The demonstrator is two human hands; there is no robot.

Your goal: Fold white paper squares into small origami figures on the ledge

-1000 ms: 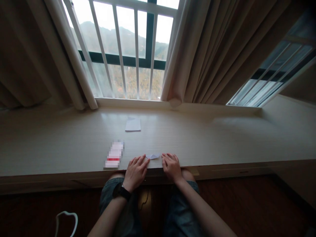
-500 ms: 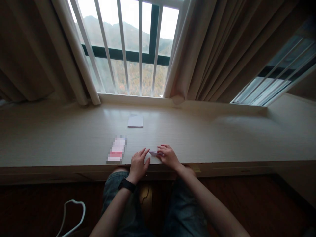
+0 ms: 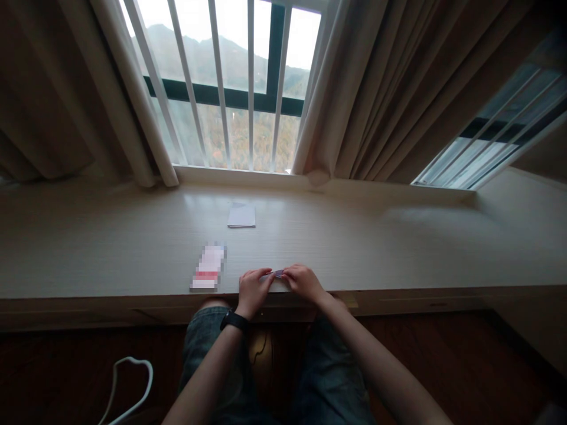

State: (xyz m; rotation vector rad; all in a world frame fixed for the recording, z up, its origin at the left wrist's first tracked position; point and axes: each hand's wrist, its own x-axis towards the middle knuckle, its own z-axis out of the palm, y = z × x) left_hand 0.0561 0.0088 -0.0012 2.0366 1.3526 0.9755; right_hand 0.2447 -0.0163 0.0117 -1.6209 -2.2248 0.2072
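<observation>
Evidently, both hands are closing on one small folded paper (image 3: 279, 274): the left hand (image 3: 253, 290) is pinching its left end between thumb and fingers, and the right hand (image 3: 303, 280) is gripping its right end. The paper is sitting on the person's side of the white paper stack (image 3: 241, 216) and to its right. Its long axis is running from side to side, bridging the two grips, so neither hand is lying nearer. Left of the stack, also personward, a blurred pink-and-white item (image 3: 208, 267) is resting.
</observation>
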